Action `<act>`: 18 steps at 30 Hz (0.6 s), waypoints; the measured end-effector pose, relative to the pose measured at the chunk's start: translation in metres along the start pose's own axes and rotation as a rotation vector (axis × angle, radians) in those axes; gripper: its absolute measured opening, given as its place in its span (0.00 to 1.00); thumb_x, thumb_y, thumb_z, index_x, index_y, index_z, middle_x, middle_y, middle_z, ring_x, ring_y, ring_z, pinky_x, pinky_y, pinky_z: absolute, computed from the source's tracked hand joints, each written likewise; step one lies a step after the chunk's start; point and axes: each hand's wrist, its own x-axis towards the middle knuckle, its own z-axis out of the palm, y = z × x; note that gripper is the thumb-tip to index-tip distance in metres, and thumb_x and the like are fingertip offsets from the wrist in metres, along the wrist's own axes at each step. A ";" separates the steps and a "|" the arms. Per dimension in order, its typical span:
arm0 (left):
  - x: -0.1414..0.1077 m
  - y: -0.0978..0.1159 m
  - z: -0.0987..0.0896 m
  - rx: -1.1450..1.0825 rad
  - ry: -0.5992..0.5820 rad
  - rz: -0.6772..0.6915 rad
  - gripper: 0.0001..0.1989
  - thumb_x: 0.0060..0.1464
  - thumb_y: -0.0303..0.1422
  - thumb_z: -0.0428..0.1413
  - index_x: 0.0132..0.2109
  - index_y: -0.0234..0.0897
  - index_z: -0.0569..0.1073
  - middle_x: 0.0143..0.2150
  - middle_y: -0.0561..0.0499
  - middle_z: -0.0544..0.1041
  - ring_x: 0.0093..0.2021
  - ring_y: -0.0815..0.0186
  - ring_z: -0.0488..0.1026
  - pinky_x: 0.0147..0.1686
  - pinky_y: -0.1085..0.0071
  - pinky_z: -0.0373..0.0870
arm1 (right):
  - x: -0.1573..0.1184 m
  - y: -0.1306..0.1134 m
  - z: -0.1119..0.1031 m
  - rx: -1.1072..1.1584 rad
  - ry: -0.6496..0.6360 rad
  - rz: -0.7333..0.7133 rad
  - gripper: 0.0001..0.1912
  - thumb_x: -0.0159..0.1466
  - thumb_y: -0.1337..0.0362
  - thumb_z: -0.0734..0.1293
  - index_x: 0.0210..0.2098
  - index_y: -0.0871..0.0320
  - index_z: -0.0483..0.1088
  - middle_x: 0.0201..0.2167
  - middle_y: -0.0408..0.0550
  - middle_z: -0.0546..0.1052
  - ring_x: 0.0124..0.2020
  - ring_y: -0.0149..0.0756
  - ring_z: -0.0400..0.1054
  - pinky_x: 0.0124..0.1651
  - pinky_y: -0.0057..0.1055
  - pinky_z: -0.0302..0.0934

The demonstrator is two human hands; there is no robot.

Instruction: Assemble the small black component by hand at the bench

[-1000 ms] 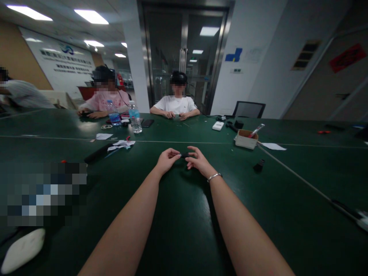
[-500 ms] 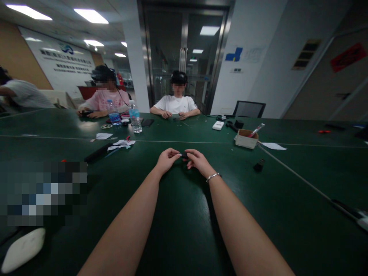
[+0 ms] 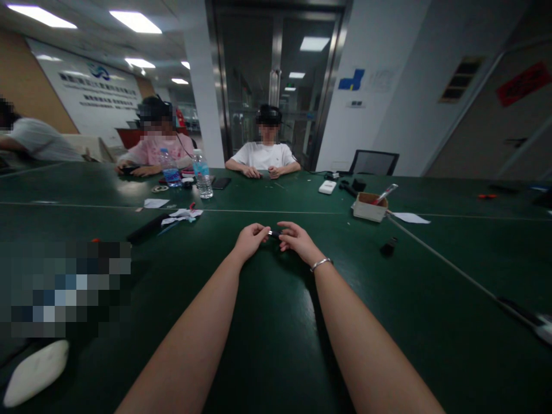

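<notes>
My left hand (image 3: 251, 240) is closed in a pinch, thumb and fingertips gripping the silver end of a small black piece (image 3: 275, 234). The piece is too small for me to tell its kind. It lies roughly level, bridging the gap between both hands just above the green table (image 3: 267, 310). From the other side my right hand (image 3: 297, 241), with a silver bracelet (image 3: 321, 264) at its wrist, has its fingers around the black end. Its upper finger is raised off the piece, while lower fingertips still seem to touch it; the exact contact is partly hidden.
A dark object (image 3: 388, 246) and an open box (image 3: 370, 208) with a pen-like item stand to the right. Crumpled paper (image 3: 183, 215) and water bottles (image 3: 202, 175) are at the left. Another person (image 3: 265, 155) sits opposite. A white mouse-shaped object (image 3: 37, 371) lies near left.
My right hand's upper finger has lifted away from the piece, leaving more of its black body and silver end exposed. My left hand has barely moved.
</notes>
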 end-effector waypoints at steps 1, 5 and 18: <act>0.000 0.000 0.000 0.040 -0.011 -0.003 0.17 0.51 0.46 0.54 0.32 0.35 0.72 0.25 0.52 0.74 0.27 0.67 0.71 0.32 0.70 0.66 | 0.000 0.000 -0.001 0.002 -0.008 -0.005 0.21 0.54 0.73 0.68 0.47 0.56 0.67 0.31 0.41 0.72 0.21 0.22 0.69 0.25 0.21 0.69; -0.004 0.004 0.000 0.202 -0.045 0.007 0.21 0.54 0.51 0.49 0.29 0.38 0.71 0.25 0.52 0.74 0.27 0.66 0.70 0.32 0.70 0.63 | 0.001 0.002 -0.001 0.001 -0.026 -0.010 0.20 0.54 0.72 0.69 0.47 0.57 0.68 0.28 0.40 0.72 0.21 0.23 0.69 0.25 0.21 0.68; -0.006 0.004 0.000 0.186 -0.021 0.025 0.23 0.54 0.52 0.47 0.28 0.38 0.70 0.24 0.51 0.72 0.27 0.65 0.69 0.31 0.69 0.63 | -0.015 -0.090 0.011 -0.580 0.063 -0.282 0.35 0.42 0.61 0.79 0.49 0.54 0.70 0.47 0.52 0.69 0.39 0.38 0.69 0.38 0.32 0.67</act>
